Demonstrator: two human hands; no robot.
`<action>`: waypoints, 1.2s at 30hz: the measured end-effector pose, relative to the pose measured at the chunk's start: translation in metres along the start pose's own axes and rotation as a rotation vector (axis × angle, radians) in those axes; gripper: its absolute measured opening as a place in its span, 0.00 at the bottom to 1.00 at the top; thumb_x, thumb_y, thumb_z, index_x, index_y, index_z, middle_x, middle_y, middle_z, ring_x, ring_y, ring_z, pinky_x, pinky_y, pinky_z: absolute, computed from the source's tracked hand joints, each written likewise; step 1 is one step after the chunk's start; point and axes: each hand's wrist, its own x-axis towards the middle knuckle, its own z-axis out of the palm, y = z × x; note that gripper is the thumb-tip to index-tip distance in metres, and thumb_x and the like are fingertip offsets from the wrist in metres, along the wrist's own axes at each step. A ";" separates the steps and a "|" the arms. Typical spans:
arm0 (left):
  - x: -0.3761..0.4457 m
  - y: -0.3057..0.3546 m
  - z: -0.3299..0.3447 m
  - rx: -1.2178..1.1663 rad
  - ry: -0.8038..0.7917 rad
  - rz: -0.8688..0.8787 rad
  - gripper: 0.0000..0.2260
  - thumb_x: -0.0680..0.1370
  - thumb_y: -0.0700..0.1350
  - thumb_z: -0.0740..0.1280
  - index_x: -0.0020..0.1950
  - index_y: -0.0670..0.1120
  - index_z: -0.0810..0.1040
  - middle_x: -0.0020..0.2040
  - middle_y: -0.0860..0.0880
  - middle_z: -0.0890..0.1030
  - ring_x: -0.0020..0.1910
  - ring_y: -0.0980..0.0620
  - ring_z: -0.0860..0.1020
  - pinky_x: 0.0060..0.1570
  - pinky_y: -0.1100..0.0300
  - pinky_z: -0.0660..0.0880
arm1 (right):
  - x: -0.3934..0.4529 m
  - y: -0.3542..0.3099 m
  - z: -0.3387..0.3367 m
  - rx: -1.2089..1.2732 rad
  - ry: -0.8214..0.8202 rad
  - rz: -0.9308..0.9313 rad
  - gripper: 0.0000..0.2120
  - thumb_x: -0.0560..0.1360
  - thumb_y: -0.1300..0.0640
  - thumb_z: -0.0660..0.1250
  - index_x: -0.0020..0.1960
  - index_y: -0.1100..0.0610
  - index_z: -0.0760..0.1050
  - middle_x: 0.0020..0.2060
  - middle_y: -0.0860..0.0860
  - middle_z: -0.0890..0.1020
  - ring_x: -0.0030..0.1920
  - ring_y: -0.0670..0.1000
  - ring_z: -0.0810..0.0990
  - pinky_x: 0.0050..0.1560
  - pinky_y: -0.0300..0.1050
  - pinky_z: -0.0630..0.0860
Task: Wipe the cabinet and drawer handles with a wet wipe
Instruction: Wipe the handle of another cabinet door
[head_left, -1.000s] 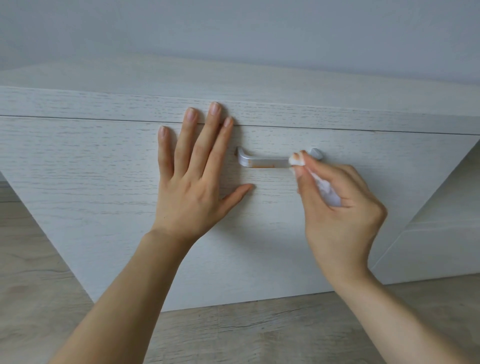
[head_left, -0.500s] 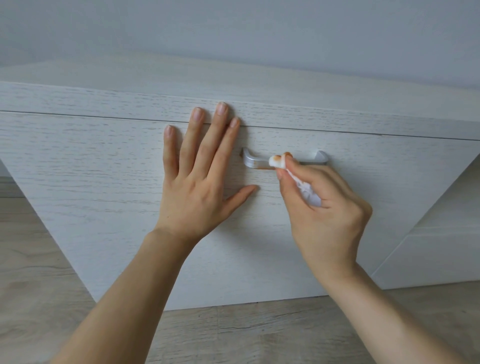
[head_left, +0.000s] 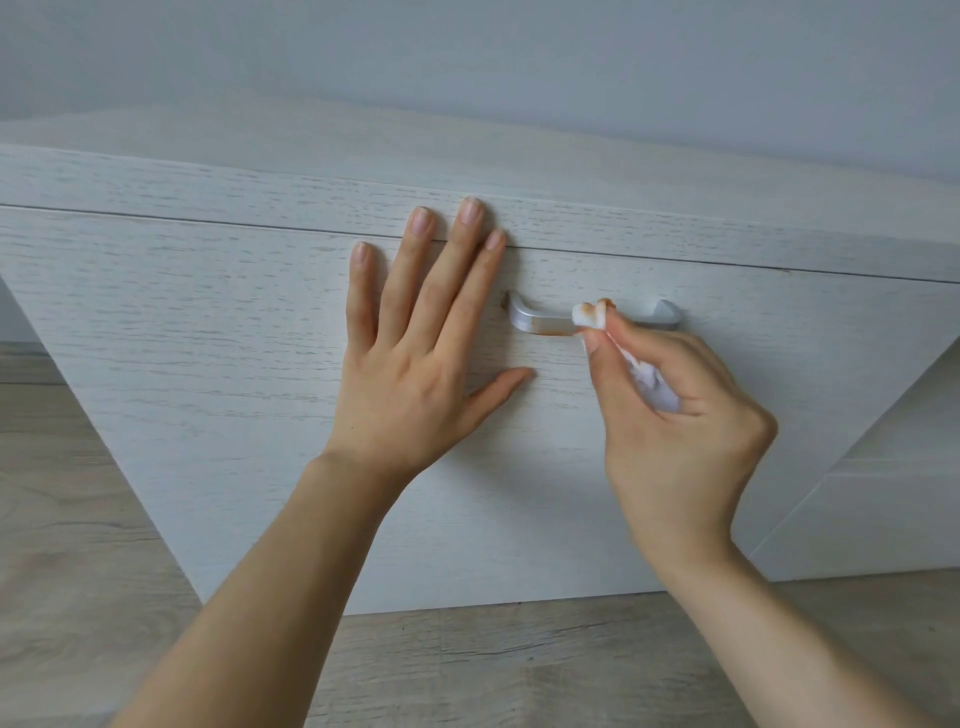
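Observation:
A silver bar handle (head_left: 540, 319) is fixed to the white wood-grain drawer front (head_left: 208, 338). Brown-orange smears show on the handle's lower left part. My right hand (head_left: 680, 431) pinches a crumpled white wet wipe (head_left: 589, 316) between thumb and fingers and holds its stained tip against the middle of the handle. The rest of the wipe bunches inside my palm. My left hand (head_left: 415, 364) lies flat on the drawer front just left of the handle, fingers straight and spread, fingertips reaching the gap under the cabinet top.
The cabinet top (head_left: 467, 150) meets a plain grey wall (head_left: 467, 47) behind. Light wood-look flooring (head_left: 78, 545) runs below the drawer front. A second white cabinet panel (head_left: 893, 467) stands to the right, set further back.
My right hand has slid the wipe leftward along the handle, from its right end to about its middle. The wipe's tip now shows brown staining. My left hand has stayed flat on the drawer.

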 end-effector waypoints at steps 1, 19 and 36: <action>0.000 -0.001 0.000 -0.002 -0.002 -0.002 0.36 0.77 0.64 0.61 0.76 0.42 0.58 0.75 0.45 0.58 0.74 0.42 0.53 0.73 0.47 0.43 | -0.001 -0.001 0.001 0.011 0.000 0.011 0.06 0.73 0.65 0.71 0.50 0.65 0.81 0.46 0.51 0.84 0.47 0.45 0.83 0.50 0.39 0.78; -0.001 -0.001 0.000 -0.026 0.001 -0.002 0.36 0.77 0.64 0.61 0.76 0.43 0.58 0.75 0.46 0.59 0.75 0.43 0.53 0.73 0.46 0.45 | 0.003 -0.003 0.001 -0.020 0.005 0.013 0.06 0.74 0.60 0.71 0.47 0.62 0.81 0.46 0.46 0.82 0.47 0.42 0.83 0.50 0.37 0.78; -0.002 -0.004 -0.002 -0.051 0.000 0.021 0.35 0.77 0.62 0.62 0.76 0.42 0.56 0.75 0.51 0.55 0.75 0.43 0.54 0.73 0.46 0.45 | -0.002 -0.006 0.005 -0.056 -0.008 -0.037 0.05 0.73 0.62 0.71 0.47 0.63 0.81 0.46 0.47 0.81 0.46 0.44 0.82 0.51 0.37 0.77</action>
